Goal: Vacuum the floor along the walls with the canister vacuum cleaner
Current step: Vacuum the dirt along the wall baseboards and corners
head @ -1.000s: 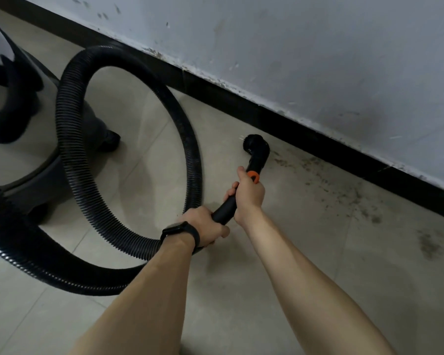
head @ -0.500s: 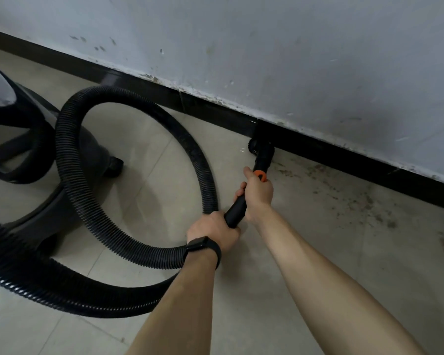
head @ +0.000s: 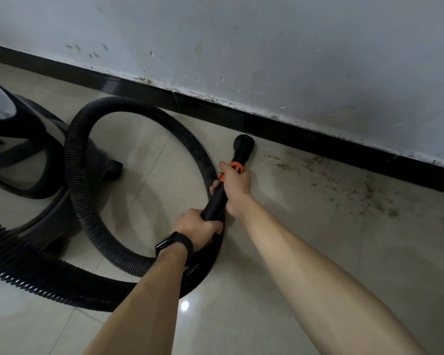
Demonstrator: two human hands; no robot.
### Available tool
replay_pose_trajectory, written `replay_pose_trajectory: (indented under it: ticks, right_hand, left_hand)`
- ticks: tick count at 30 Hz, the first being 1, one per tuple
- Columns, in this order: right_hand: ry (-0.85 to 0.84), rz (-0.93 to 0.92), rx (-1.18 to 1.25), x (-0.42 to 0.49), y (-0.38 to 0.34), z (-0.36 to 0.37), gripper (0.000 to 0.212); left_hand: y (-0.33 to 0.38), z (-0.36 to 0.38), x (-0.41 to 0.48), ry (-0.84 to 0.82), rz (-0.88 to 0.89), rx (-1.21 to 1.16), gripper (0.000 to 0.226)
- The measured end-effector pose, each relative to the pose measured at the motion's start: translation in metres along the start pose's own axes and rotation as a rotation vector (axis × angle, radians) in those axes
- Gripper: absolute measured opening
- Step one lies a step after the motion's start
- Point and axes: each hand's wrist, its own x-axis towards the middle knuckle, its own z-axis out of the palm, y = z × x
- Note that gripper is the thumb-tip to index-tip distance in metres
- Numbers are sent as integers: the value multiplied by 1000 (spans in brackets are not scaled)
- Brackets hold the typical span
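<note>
Right hand [head: 235, 186] gripping black wand [head: 215, 203] just behind orange collar [head: 235, 167], fingers curling fully round it, thumb lying along top. Left hand [head: 200, 228] clenching wand's rear end at 7 o'clock from right hand, fingers wrapping tight; black wristband [head: 174, 244] sitting on left wrist. Round nozzle [head: 243, 144] resting on tiled floor [head: 369, 252] just beside black baseboard [head: 318, 139], at 12 o'clock from right hand. Ribbed hose [head: 73, 160] looping at 9 o'clock, beside canister [head: 23, 160]. Dirt specks [head: 356, 190] lying at 3 o'clock of nozzle, along baseboard.

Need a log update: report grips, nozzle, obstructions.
Both on wand: left grip low, right grip by orange ring. Nozzle at baseboard. Dirt to its right; hose loop left, not blocking.
</note>
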Motion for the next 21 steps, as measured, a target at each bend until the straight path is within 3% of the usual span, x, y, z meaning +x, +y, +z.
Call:
replay_pose_trajectory:
  ticks: [9,16,21]
  right_hand:
    - [118,73,263,-59,43,-29,18]
    - [161,115,428,-75,39,-65,11]
    - [101,144,428,-72,31,-86,21]
  left_hand:
    - [-19,-14,-52,-11,-53,431,16]
    - [14,-8,-65,-63,-5,678,24]
    - [25,7,-63,-79,33,744,29]
